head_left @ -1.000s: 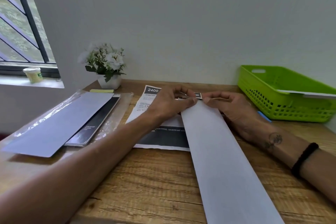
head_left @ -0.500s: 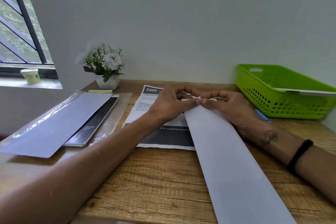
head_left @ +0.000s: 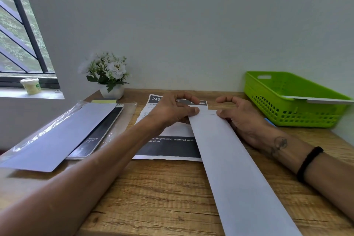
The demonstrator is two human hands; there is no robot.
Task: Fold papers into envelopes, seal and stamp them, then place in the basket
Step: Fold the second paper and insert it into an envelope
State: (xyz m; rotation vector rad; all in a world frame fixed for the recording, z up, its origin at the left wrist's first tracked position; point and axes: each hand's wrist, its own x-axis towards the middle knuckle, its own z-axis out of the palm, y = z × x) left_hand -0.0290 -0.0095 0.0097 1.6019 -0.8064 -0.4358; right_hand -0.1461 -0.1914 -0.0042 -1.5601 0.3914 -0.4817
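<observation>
A long white envelope (head_left: 237,174) lies on the wooden desk and runs from the near right edge toward the wall. My left hand (head_left: 172,110) presses its thumb on the far left corner of the envelope. At the far right corner my right hand (head_left: 239,115) does the same with its thumb. A narrow white flap (head_left: 207,111) shows between the two thumbs. Under the envelope lies a printed sheet (head_left: 168,147) with black bands. A green basket (head_left: 293,99) stands at the back right, and a white envelope (head_left: 323,99) rests on its rim.
A stack of white envelopes (head_left: 57,136) in clear wrap lies at the left on a black spiral pad (head_left: 99,136). A potted white flower (head_left: 109,74) and a yellow sticky pad (head_left: 104,101) sit near the wall. A blue object (head_left: 271,122) peeks out beside my right wrist.
My two hands, which met at the middle of the envelope's far end, have slid apart to its two corners. The flap now lies flat between them.
</observation>
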